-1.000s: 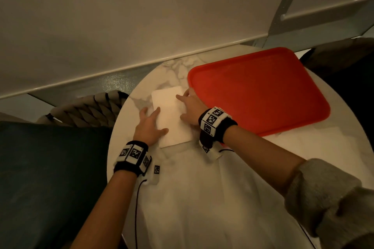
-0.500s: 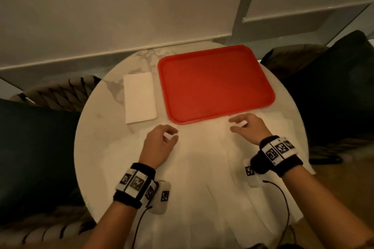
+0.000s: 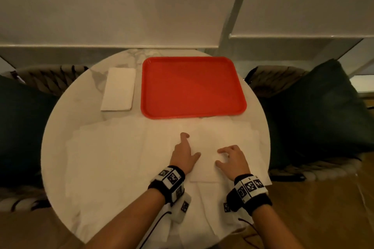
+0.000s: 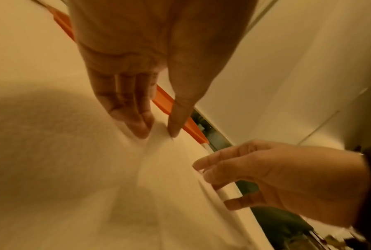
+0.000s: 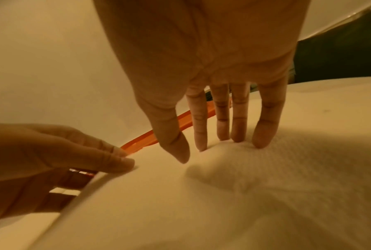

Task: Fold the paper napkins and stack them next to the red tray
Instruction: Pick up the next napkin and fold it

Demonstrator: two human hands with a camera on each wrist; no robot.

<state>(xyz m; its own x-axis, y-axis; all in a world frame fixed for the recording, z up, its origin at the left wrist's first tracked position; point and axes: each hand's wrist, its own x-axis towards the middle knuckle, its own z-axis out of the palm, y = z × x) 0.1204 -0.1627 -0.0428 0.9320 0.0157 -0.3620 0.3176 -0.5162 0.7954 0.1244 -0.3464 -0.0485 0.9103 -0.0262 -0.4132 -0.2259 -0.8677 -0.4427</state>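
1. Head view, item in hand: a white, textured paper napkin (image 3: pixel 204 159), partly folded, lying on the spread of unfolded sheets at the near side of the table, just in front of the tray.
2. Left hand (image 3: pixel 183 156): palm down on the napkin's left part, forefinger stretched forward, fingers straight. In the left wrist view the fingertips (image 4: pixel 140 128) and thumb press into the paper, which puckers between them; no clear pinch.
3. Right hand (image 3: pixel 232 159): spread, fingertips (image 5: pixel 260 142) pressing straight down on the napkin; nothing gripped.
4. Stack of folded white napkins (image 3: pixel 118 89): just beside the left edge of the red rectangular plastic tray (image 3: pixel 194 60), not touching it.
5. Unfolded white napkins (image 3: pixel 105 155): several overlapping sheets across the near half of the round white marble table (image 3: pixel 60 111).
6. Progress, by judgement: early; a small stack done, one fold under way, most sheets left.
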